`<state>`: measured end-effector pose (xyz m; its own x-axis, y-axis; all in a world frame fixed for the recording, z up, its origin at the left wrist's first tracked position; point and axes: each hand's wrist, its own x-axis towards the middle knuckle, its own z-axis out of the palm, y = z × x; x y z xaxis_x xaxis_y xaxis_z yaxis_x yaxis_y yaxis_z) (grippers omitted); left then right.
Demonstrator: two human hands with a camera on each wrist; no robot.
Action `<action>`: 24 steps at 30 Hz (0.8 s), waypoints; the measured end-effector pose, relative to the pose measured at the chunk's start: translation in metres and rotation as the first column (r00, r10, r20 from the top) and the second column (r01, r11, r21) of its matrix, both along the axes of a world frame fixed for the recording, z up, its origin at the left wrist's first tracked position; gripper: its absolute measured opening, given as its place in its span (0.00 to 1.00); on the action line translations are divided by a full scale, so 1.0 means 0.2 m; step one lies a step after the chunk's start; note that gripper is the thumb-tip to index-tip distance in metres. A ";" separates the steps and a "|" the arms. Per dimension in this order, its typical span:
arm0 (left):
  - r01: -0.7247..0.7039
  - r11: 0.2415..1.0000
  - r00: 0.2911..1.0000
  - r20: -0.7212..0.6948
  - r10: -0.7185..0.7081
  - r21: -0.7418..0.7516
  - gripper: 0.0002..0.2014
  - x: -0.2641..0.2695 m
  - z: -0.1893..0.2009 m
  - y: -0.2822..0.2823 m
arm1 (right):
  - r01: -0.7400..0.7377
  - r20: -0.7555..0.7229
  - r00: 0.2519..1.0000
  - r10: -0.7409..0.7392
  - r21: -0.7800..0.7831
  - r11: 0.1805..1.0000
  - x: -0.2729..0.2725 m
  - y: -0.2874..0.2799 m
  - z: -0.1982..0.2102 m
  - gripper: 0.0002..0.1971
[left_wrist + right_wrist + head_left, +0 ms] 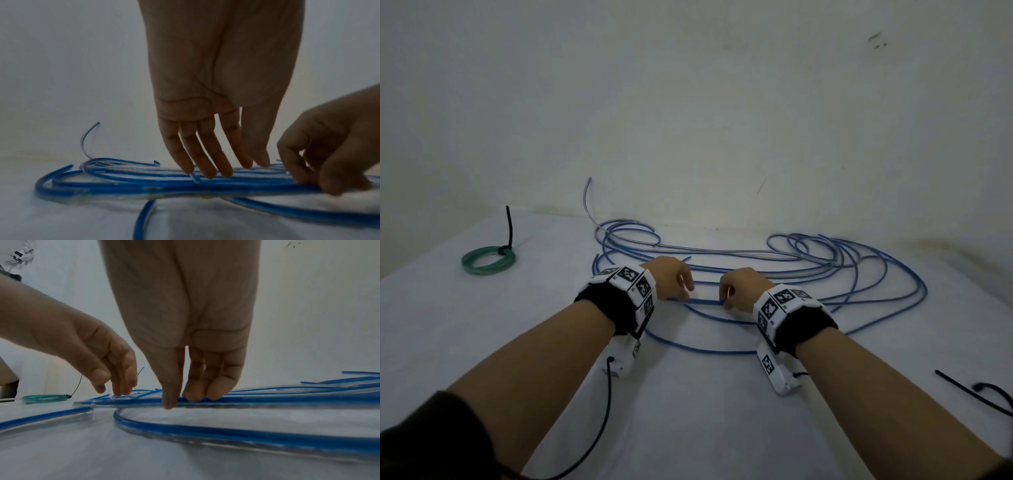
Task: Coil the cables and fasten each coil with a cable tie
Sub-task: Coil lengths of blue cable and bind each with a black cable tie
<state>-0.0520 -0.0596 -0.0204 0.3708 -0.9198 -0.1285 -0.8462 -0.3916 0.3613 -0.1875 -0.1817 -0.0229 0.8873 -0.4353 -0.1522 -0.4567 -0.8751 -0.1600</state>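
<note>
A long blue cable (703,301) sprawls in loose loops over the white table. My left hand (686,293) reaches down with straight fingers, whose tips (207,173) touch several strands of the blue cable (123,185). A short way to its right, my right hand (726,301) pinches one strand of the blue cable (287,399) between thumb (168,402) and curled fingers, just above the table. The strand runs straight between the two hands. From the right wrist, the left hand (111,389) shows its fingertips on the strands.
A green coil (482,270) bound by a black cable tie (509,229) lies at the far left, also low in the right wrist view as the green coil (43,398). Loose black cable ties (962,386) lie at the near right. A wall backs the table (688,411).
</note>
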 end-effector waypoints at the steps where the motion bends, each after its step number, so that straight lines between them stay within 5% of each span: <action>1: 0.001 1.000 1.000 0.026 -0.001 0.025 0.12 0.00 -0.01 -0.01 | -0.006 0.016 1.000 0.006 -0.012 1.000 -0.01 -0.02 0.00 0.09; 9: -0.116 0.988 0.983 0.132 0.129 -0.097 0.07 0.08 0.01 -0.07 | -0.055 0.279 0.959 0.041 0.042 0.998 -0.06 -0.06 -0.03 0.07; 13: -0.171 0.970 0.969 0.150 0.198 -0.172 0.09 0.10 0.00 -0.08 | -0.187 0.046 0.982 0.181 0.254 0.949 -0.09 0.10 0.01 0.11; 17: -0.159 0.967 0.970 0.149 0.190 -0.200 0.09 0.11 -0.02 -0.07 | -0.220 -0.138 0.957 0.256 0.234 0.947 -0.06 0.16 -0.02 0.11; 20: -0.107 0.978 0.983 0.131 0.132 -0.179 0.08 0.11 -0.03 -0.05 | -0.274 -0.063 0.954 0.293 0.217 0.937 -0.06 0.15 -0.02 0.06; 24: -0.017 0.977 0.996 0.086 0.036 -0.210 0.11 0.11 -0.01 0.00 | -0.187 0.181 0.975 0.130 0.349 0.918 -0.05 0.11 0.01 0.10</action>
<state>-0.0307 -0.0591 -0.0230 0.3965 -0.9125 0.1005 -0.8691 -0.3379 0.3613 -0.1982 -0.1598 -0.0214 0.9649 -0.2277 -0.1310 -0.2622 -0.8028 -0.5355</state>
